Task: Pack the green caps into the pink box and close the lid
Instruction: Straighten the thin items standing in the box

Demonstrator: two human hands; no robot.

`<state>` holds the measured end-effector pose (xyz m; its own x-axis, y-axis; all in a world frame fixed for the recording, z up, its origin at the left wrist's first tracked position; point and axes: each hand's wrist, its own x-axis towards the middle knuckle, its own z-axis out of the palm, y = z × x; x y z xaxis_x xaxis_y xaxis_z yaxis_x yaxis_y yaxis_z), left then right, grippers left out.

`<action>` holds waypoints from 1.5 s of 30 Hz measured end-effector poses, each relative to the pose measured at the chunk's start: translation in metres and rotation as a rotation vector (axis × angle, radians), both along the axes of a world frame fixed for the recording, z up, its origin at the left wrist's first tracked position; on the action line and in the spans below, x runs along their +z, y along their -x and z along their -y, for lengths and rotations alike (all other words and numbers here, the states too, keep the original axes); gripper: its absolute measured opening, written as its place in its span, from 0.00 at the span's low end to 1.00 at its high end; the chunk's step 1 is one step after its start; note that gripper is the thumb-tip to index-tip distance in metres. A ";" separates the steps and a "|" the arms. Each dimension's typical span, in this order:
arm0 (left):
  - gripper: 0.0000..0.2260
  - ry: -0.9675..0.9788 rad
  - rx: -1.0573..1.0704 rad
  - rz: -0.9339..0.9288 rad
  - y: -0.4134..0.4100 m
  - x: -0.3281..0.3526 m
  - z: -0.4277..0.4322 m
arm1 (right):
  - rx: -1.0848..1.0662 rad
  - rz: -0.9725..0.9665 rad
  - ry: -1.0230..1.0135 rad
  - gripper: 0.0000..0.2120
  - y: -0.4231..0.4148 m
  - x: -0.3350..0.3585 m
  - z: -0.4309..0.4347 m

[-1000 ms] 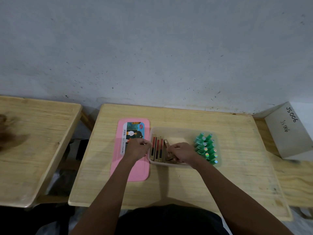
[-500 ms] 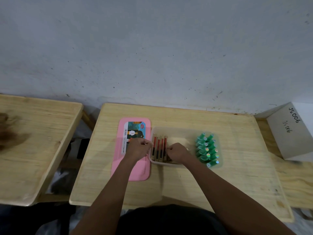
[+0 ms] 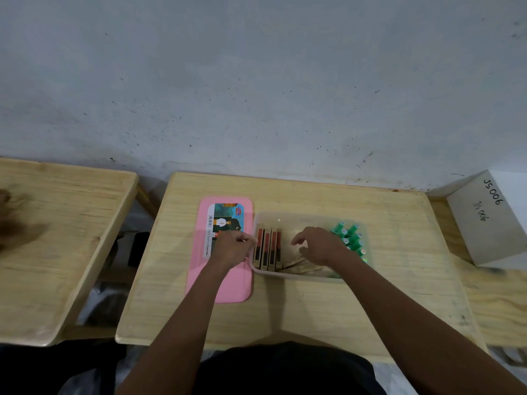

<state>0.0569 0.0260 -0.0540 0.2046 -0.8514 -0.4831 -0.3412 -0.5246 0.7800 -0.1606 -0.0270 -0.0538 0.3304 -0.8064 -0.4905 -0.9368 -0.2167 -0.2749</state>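
Setting: a pale wooden table point(image 3: 285, 309) pushed against a speckled grey wall point(image 3: 256, 81), seen from above.
Green caps point(image 3: 352, 238): bright green, packed in close rows in the right end of the box, some tops showing small coloured dots; the nearer ones are hidden behind the right wrist.
Box point(image 3: 296, 276): a translucent tub at mid-table, lid off; flat brown-and-red packs point(image 3: 266, 249) stand on edge in its left end, and loose tan pieces point(image 3: 299, 266) lie at the near wall.
Pink lid point(image 3: 228, 286): lies flat, touching the box's left side.
Lid sticker point(image 3: 225, 218): a picture label with a barcode; its print is too small to read.
Right hand point(image 3: 319, 246): hovers over the middle of the box, fingers spread and loosely bent, holding nothing.
Left hand point(image 3: 232, 248): at the box's left rim, fingers curled; whether they grip it cannot be told.
Change: half a second earlier the right hand was pressed against the standing packs; it has since drawn away toward the caps, while the left hand has stayed put.
White carton point(image 3: 490, 223): at the far right, hand-marked "JS006" twice.
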 end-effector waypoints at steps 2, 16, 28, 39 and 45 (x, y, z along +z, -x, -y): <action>0.07 -0.003 -0.011 0.005 0.000 0.000 0.000 | 0.126 -0.112 -0.051 0.17 0.005 -0.002 -0.004; 0.08 0.010 -0.002 0.019 0.001 0.000 -0.001 | 0.377 -0.210 0.103 0.14 0.004 -0.008 -0.007; 0.07 0.012 0.017 0.007 0.002 0.001 -0.001 | -0.255 0.384 -0.089 0.12 0.011 0.015 -0.001; 0.08 0.022 0.018 0.025 0.004 0.002 -0.003 | -0.943 1.193 -0.745 0.17 -0.003 0.023 -0.025; 0.07 0.007 0.021 0.024 0.005 0.003 -0.004 | -0.930 1.238 -0.764 0.11 -0.001 0.017 -0.025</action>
